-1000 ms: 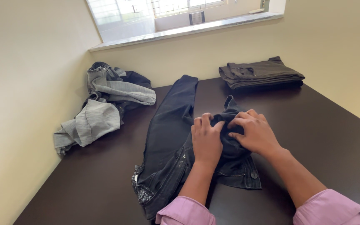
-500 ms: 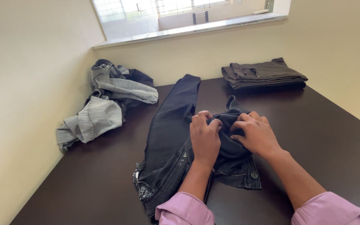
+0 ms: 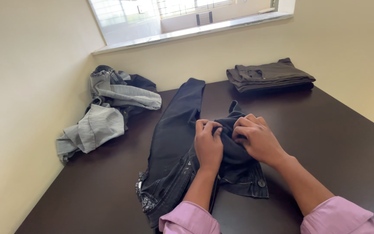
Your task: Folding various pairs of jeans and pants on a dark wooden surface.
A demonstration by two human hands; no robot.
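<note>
Right now your left hand [image 3: 208, 145] and right hand [image 3: 256, 138] both clutch the bunched dark jeans [image 3: 174, 143], whose free leg stretches straight away from you.

The dark jeans [image 3: 174, 143] are near-black denim, lying on the dark bench [image 3: 334, 147] just in front of the person. 1 leg lies flat and stretched out straight, running away toward the far wall, its hem at the far end. The other leg is bunched up into a rumpled mound to the right of it, with a fold of cloth sticking up at the back. The waistband lies nearest the person, opened out, showing a patterned lining at the lower left corner, small metal rivets and a round button at the lower right edge.
</note>
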